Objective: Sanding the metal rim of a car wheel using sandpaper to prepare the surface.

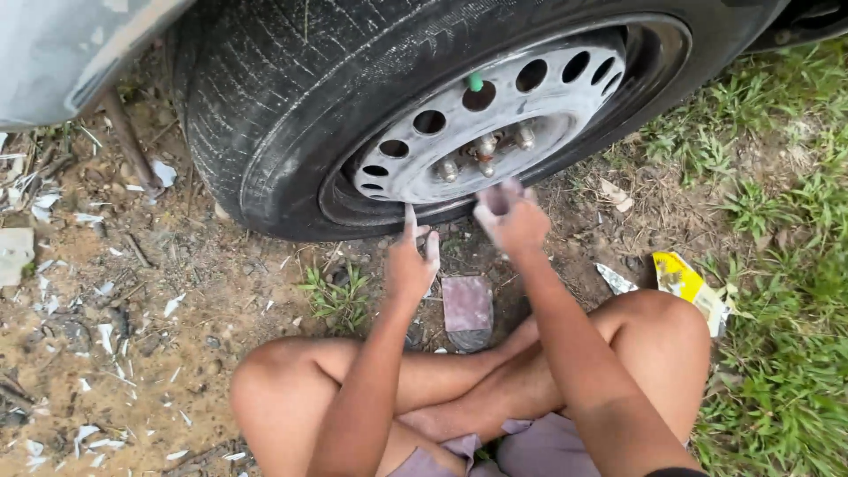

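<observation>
A car wheel with a black tyre [256, 106] and a silver steel rim [495, 124] fills the top of the view. Several lug nuts [484, 152] sit around the hub, and a green valve cap [475, 82] pokes through a rim hole. My left hand [412, 256] is raised below the rim with fingers apart, holding nothing. My right hand [510, 216] is blurred, just under the lug nuts, fingers curled; whether it holds something small is unclear. I sit cross-legged on the ground in front of the wheel.
A small reddish flat block [467, 305] lies on the dirt between my hands and knees. A yellow wrapper [685, 281] and foil scrap lie at the right by the grass [786, 291]. Paper bits litter the dirt at left. The car body [62, 53] overhangs top left.
</observation>
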